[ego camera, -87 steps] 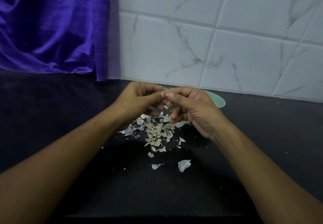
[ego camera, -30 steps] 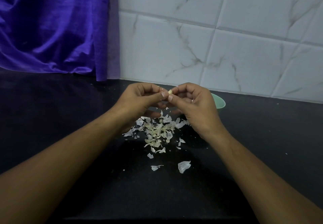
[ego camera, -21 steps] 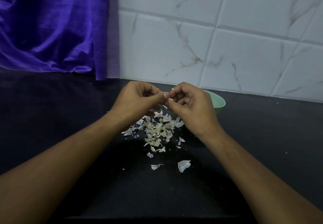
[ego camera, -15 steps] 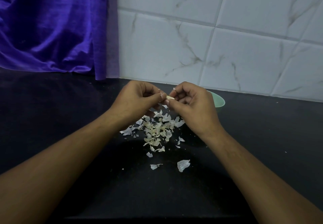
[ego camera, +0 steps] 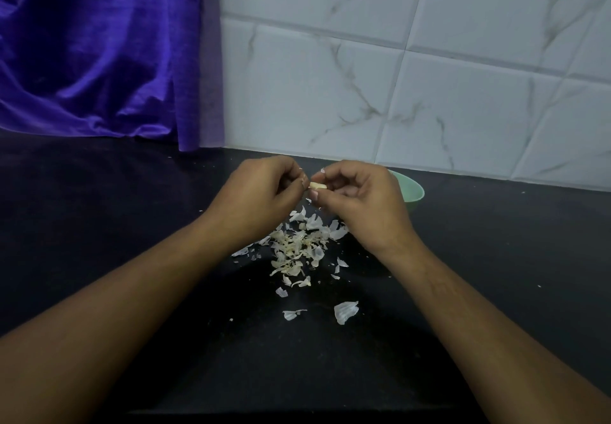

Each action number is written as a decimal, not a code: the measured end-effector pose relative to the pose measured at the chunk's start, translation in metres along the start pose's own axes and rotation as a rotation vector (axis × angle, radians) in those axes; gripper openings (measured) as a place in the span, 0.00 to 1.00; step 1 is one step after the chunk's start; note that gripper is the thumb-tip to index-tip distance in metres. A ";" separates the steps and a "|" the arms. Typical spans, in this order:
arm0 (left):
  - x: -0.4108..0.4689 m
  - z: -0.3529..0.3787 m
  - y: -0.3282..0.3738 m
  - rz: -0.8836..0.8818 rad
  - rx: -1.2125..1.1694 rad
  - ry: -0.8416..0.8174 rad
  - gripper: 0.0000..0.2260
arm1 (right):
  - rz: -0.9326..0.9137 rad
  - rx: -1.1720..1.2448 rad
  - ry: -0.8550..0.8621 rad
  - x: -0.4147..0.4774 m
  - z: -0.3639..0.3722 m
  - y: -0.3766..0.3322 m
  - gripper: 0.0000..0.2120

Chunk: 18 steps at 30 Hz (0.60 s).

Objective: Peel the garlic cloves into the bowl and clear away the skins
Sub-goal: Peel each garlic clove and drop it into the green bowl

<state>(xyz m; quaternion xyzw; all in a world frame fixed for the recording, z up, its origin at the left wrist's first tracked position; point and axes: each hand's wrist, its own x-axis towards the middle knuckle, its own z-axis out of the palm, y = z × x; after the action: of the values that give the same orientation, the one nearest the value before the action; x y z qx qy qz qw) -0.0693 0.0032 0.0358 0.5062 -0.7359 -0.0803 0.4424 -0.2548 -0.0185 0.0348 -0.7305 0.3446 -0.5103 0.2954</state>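
A small pale garlic clove [ego camera: 318, 186] is held in the air between my two hands, above the black counter. My right hand [ego camera: 358, 205] pinches the clove with thumb and fingers curled round it. My left hand [ego camera: 261, 198] is curled, its fingertips at the clove's left end. Below them lies a heap of papery garlic skins [ego camera: 297, 246], with stray flakes [ego camera: 345, 312] nearer to me. A light green bowl [ego camera: 411, 190] stands behind my right hand, mostly hidden; its contents are out of sight.
The black counter [ego camera: 132, 225] runs to a white marbled tile wall [ego camera: 396, 76] at the back. A purple cloth [ego camera: 99, 53] hangs at the back left down to the counter.
Both hands stayed close together over the skin heap, working the clove. The clove now shows more plainly between the fingertips, and the hands have shifted slightly.
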 end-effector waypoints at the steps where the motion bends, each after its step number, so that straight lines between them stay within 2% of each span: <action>1: 0.000 0.001 0.000 0.003 -0.003 -0.007 0.06 | 0.022 0.039 -0.004 0.000 0.000 0.000 0.07; 12: 0.000 0.003 -0.003 -0.072 -0.015 -0.087 0.08 | 0.234 0.557 0.029 0.002 -0.006 -0.013 0.09; 18: 0.002 -0.004 0.002 -0.151 -0.250 -0.044 0.11 | 0.244 0.505 0.030 0.002 -0.007 -0.012 0.09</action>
<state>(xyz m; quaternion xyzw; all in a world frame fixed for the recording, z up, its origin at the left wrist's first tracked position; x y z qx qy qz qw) -0.0682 0.0042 0.0401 0.4990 -0.6895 -0.2154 0.4788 -0.2590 -0.0133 0.0472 -0.5793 0.2962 -0.5513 0.5223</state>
